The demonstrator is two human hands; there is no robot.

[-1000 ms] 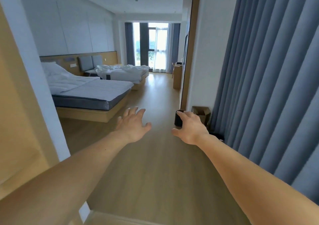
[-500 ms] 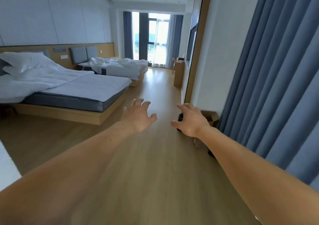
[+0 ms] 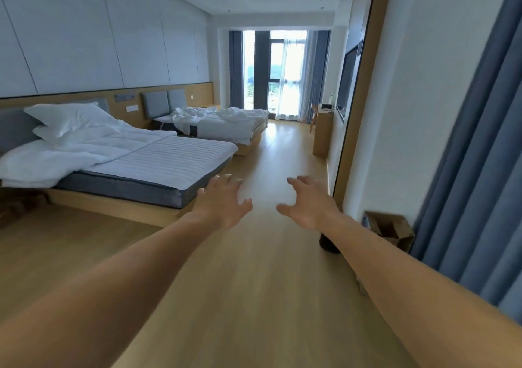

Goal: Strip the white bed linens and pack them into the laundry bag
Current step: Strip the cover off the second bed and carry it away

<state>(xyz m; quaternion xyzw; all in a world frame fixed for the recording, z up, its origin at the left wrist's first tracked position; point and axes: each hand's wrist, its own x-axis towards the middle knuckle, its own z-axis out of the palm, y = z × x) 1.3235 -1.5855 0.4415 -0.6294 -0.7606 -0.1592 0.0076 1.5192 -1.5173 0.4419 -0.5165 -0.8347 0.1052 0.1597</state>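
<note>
Both hands empty: left hand [image 3: 223, 205] and right hand [image 3: 308, 203] held out ahead, fingers spread. White linens [image 3: 84, 147] lie bunched at the near bed's [image 3: 158, 189] head, ahead-left; bed runs leftward. Left hand nearer. No laundry bag visible.

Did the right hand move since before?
Yes. The right hand went forward: earlier it covered the black bin, which now sits well behind it, nearer the camera.
</note>
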